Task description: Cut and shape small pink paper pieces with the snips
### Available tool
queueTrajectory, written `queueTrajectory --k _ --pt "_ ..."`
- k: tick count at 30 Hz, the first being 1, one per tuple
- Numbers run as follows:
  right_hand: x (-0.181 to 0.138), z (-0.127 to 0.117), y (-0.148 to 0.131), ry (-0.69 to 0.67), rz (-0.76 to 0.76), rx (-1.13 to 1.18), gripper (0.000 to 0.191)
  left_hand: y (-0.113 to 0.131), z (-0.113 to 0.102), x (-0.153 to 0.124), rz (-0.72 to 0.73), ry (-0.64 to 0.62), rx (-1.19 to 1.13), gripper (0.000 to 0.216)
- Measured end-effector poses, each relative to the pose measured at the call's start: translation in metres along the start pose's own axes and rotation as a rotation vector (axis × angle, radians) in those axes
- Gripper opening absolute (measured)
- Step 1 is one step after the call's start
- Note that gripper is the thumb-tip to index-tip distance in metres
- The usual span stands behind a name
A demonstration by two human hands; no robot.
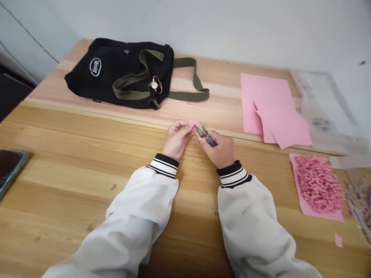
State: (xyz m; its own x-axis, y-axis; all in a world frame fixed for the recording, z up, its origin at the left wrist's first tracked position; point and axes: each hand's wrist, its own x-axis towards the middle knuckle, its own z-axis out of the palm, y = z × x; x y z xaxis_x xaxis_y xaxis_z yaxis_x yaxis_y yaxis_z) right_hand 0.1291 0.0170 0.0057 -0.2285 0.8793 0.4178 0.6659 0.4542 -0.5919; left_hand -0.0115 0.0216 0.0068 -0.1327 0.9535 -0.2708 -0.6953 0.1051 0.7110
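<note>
Between the fingers of my left hand (177,139) is a small piece of pink paper (194,123), held above the wooden table. My right hand (220,148) is closed around a pair of thread snips (205,134) with blue handles. The blades of the snips are parted and reach the right end of the paper; whether they touch it I cannot tell. Both hands are close together near the middle of the view, and part of the paper is hidden by the left fingers and the blades.
A black bag (121,71) with green straps and a watch (155,85) lies at the back. Pink paper sheets (269,104) and clear plastic (324,108) are at back right. Pink shredded curls (319,183) rest on pink paper at right. A phone (11,166) lies far left.
</note>
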Motion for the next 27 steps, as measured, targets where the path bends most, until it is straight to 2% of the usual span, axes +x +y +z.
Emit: queueTrajectory --k 27 --pt "-0.0003 0.0020 -0.0012 -0.036 0.052 0.003 0.023 -0.0013 -0.0016 0.0010 0.007 -0.006 0.052 0.022"
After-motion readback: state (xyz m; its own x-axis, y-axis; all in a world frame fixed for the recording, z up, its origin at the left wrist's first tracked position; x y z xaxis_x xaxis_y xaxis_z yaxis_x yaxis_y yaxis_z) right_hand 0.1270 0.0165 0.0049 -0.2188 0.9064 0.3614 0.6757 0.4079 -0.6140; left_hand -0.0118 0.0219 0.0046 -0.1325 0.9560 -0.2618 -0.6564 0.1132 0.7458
